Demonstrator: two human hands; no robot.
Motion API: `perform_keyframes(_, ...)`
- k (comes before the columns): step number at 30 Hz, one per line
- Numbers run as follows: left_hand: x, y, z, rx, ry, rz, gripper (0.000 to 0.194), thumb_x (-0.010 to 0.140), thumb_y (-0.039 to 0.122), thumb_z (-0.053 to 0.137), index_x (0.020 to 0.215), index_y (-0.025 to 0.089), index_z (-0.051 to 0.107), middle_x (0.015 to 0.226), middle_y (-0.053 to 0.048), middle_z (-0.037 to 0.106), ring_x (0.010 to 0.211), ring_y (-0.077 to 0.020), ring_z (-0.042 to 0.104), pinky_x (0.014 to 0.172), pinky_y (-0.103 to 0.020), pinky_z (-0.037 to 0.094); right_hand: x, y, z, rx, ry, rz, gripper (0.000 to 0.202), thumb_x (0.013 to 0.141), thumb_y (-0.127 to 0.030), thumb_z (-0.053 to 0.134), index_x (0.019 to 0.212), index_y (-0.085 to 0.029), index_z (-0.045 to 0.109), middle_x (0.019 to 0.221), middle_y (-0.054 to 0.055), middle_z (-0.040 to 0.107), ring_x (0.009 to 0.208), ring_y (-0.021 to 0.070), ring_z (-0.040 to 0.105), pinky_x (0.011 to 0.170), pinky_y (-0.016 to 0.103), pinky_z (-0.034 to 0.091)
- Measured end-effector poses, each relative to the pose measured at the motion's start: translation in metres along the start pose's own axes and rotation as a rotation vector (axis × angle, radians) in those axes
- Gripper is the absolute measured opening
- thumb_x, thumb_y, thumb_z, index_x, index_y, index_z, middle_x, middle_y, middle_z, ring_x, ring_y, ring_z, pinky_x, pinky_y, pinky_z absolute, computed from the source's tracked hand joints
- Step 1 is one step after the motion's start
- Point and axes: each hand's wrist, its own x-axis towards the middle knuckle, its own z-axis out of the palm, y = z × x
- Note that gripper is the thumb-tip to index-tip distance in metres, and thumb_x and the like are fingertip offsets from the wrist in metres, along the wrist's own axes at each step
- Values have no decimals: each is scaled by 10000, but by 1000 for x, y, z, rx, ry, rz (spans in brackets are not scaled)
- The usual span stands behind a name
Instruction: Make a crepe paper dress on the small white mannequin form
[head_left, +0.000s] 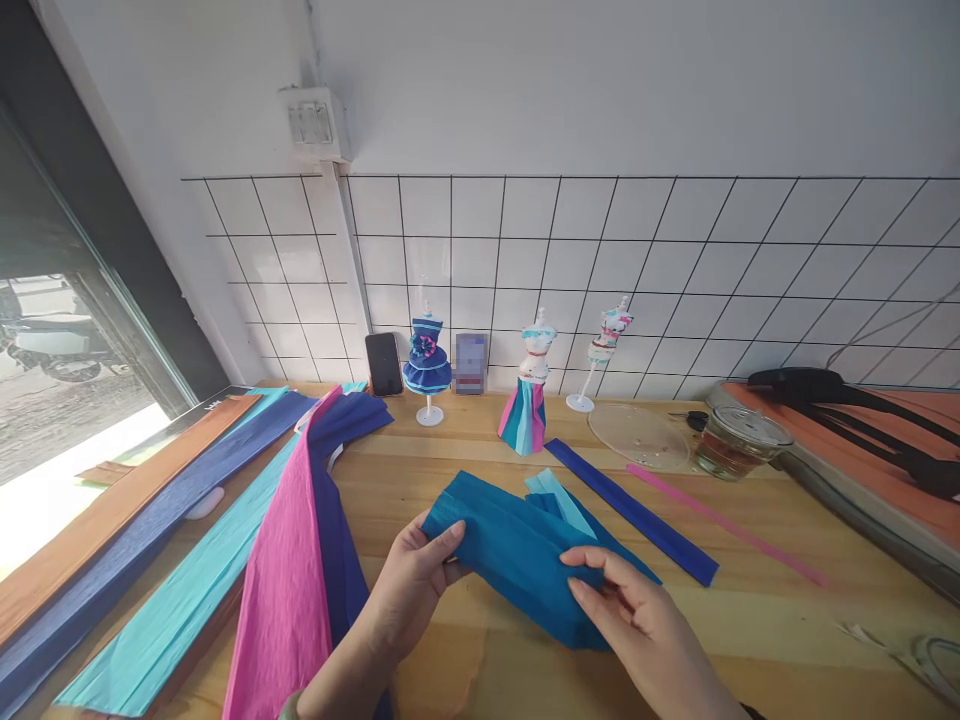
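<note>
A folded teal piece of crepe paper (517,570) is held up over the wooden table between my two hands. My left hand (416,585) pinches its left end, thumb on top. At its right part, my right hand (630,610) grips the edge between thumb and fingers. Just behind the held piece lie a light blue strip (559,503) and more teal paper, partly hidden. Further right are a dark blue strip (637,515) and a narrow pink strip (724,522). A small dress form (534,400) with a pink, teal and blue skirt stands behind.
Long crepe paper lengths, including a pink one (285,560), cover the left side. Two more dress forms (427,365) (611,340), a phone (384,365) and a card (471,363) stand near the tiled wall. At right are a clear disc (637,436), glass jar (739,442) and orange bag (892,430).
</note>
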Motion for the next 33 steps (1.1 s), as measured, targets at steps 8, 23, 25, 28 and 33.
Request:
perform_keyframes(8,3,-8,3,40,29,-51,168,724,246,715,839,129,677,785,-68,736,707,-160,656,736,-325,538,-2,11,-8,-28,-34,53,481,748,-482,600,1178,-268,593,1127,50,633,940,218,618,772,252,535)
perform_keyframes(23,5,-4,-2,257,1,-8,124,751,283,678,762,159,673,703,-18,677,706,-160,607,766,-329,498,-1,19,-12,13,-36,93,454,797,-478,559,1207,-287,594,1238,24,594,1100,221,566,879,255,500)
perform_keyframes(25,6,-1,-2,351,-3,24,141,760,298,665,722,163,674,677,-16,669,704,-166,600,761,-319,487,-1,20,-14,-4,-27,87,458,795,-482,564,1212,-294,590,1309,22,538,1204,240,483,942,290,460)
perform_keyframes(28,6,2,0,451,-7,70,138,741,306,678,681,182,680,650,-7,651,705,-169,588,743,-287,476,-1,18,-14,-37,13,89,451,758,-476,612,1169,-291,628,1269,39,573,1200,264,485,936,309,467)
perform_keyframes(33,4,6,-3,563,10,176,80,700,286,711,674,211,700,1111,-57,617,1074,-252,518,871,-287,433,-2,8,-13,-6,36,98,387,733,-469,637,1061,-272,698,1185,55,633,1118,264,552,839,262,515)
